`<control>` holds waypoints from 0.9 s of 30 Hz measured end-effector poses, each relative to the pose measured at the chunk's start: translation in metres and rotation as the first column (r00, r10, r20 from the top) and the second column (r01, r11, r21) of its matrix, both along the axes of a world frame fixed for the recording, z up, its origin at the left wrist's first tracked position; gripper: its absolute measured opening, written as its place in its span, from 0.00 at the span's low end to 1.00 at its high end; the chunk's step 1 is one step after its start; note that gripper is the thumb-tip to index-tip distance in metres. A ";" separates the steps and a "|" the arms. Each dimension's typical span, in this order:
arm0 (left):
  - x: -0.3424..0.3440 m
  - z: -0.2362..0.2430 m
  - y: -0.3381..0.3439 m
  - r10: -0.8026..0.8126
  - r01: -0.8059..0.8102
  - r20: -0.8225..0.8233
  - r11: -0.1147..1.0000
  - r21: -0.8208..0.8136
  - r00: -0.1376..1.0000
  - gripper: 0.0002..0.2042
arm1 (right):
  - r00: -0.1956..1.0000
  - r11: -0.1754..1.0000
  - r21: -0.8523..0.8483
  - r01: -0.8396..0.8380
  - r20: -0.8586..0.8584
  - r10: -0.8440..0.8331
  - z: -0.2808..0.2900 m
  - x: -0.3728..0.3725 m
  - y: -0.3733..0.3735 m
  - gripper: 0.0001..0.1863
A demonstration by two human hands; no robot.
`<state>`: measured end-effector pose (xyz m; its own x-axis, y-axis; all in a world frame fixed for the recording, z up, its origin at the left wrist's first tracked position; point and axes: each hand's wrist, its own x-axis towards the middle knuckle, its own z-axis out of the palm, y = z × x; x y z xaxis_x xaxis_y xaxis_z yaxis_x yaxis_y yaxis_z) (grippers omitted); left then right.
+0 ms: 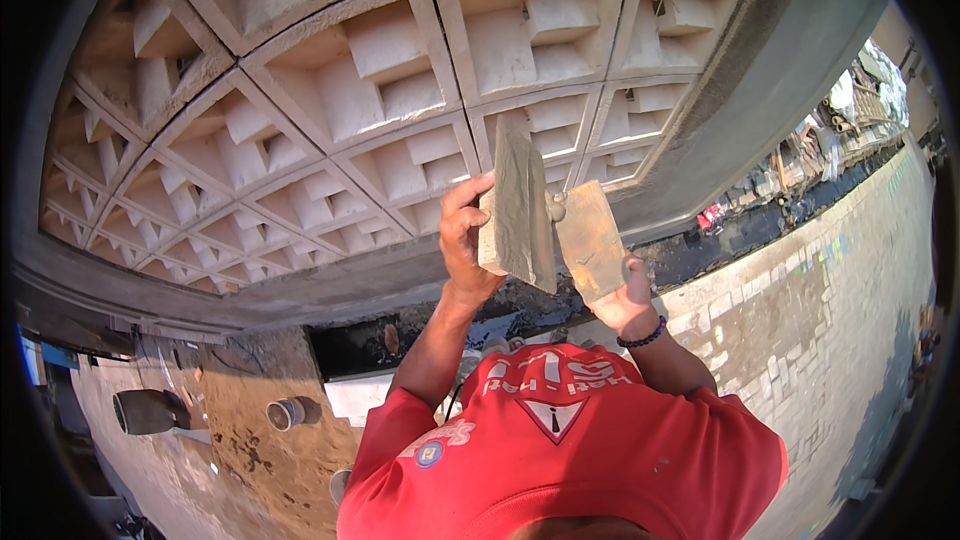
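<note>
My left hand [466,245] grips a pale concrete ventilation block [520,210] from its left side. Grey wet mortar is spread along the face of the block turned to the right. In my right hand [628,300] is a flat, yellowish-brown rectangular board [590,245], held by its lower end and tilted. A small lump of mortar [556,205] sits at the board's upper left edge, close to the block. Both hands are raised before the block wall [360,65]; the fingers behind the board are partly hidden.
A grey plastered column [770,80] borders the block wall on the right. Beneath the wall runs a dark trench [400,335]. A bucket [286,414] and a black tub [145,411] are on the ground at lower left. Pale paving [780,340] lies at right, with rubble [840,125] beyond.
</note>
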<state>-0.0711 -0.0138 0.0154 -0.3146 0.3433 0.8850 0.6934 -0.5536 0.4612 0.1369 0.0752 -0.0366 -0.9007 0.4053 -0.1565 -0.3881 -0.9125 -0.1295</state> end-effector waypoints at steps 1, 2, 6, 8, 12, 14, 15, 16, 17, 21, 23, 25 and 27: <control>0.000 -0.002 0.001 -0.010 0.009 0.011 1.000 0.011 1.000 0.28 | 1.000 1.000 -0.005 0.017 -0.014 -0.017 0.003 0.000 -0.002 0.24; 0.001 -0.003 0.002 -0.019 0.019 0.021 1.000 0.022 1.000 0.28 | 0.999 0.999 0.023 0.044 0.007 -0.044 0.003 -0.001 -0.002 0.23; 0.008 0.000 0.001 -0.027 0.025 0.046 0.999 0.028 0.999 0.28 | 0.992 0.986 0.116 0.119 0.032 -0.124 0.011 -0.007 0.003 0.20; 0.010 0.002 0.002 -0.026 0.026 0.045 1.000 0.017 0.999 0.28 | 0.989 0.972 0.186 0.144 0.003 -0.148 0.018 -0.012 0.007 0.19; 0.018 0.004 0.002 -0.101 0.097 0.150 0.995 0.032 0.984 0.27 | 0.976 0.901 0.391 0.187 0.029 -0.216 0.035 -0.018 0.009 0.21; 0.019 0.002 0.003 -0.125 0.122 0.164 0.992 0.030 0.978 0.27 | 0.967 0.858 0.478 0.189 0.061 -0.247 0.038 -0.021 0.012 0.22; 0.018 0.002 0.002 -0.110 0.111 0.171 0.994 0.006 0.979 0.26 | 0.966 0.839 0.512 0.181 0.067 -0.249 0.038 -0.021 0.014 0.23; 0.018 0.002 0.001 -0.095 0.100 0.178 0.995 -0.017 0.979 0.25 | 0.965 0.820 0.545 0.172 0.073 -0.251 0.038 -0.021 0.016 0.24; 0.017 0.002 -0.001 -0.080 0.088 0.184 0.995 -0.041 0.980 0.24 | 0.972 0.803 0.576 0.152 0.059 -0.226 0.038 -0.018 0.021 0.24; 0.015 0.002 -0.003 -0.020 0.055 0.226 0.987 -0.148 0.974 0.21 | 0.979 0.741 0.664 0.096 0.072 -0.192 0.039 -0.010 0.027 0.25; 0.013 -0.005 -0.002 -0.015 0.056 0.251 0.986 -0.155 0.968 0.20 | 0.975 0.755 0.649 0.091 0.097 -0.202 0.043 -0.009 0.024 0.26; 0.013 -0.005 -0.003 0.018 0.042 0.278 0.977 -0.208 0.960 0.20 | 0.978 0.800 0.592 0.093 0.097 -0.186 0.043 -0.007 0.021 0.25; 0.012 -0.008 -0.004 0.029 0.059 0.329 0.965 -0.254 0.944 0.19 | 0.990 0.834 0.546 0.079 0.055 -0.130 0.038 -0.004 0.020 0.24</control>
<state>-0.0587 -0.0178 0.0071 -0.5646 0.5517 0.6138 0.4719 -0.3944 0.7885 0.1327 0.0954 0.0016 -0.8412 0.5393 0.0406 -0.4413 -0.6410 -0.6280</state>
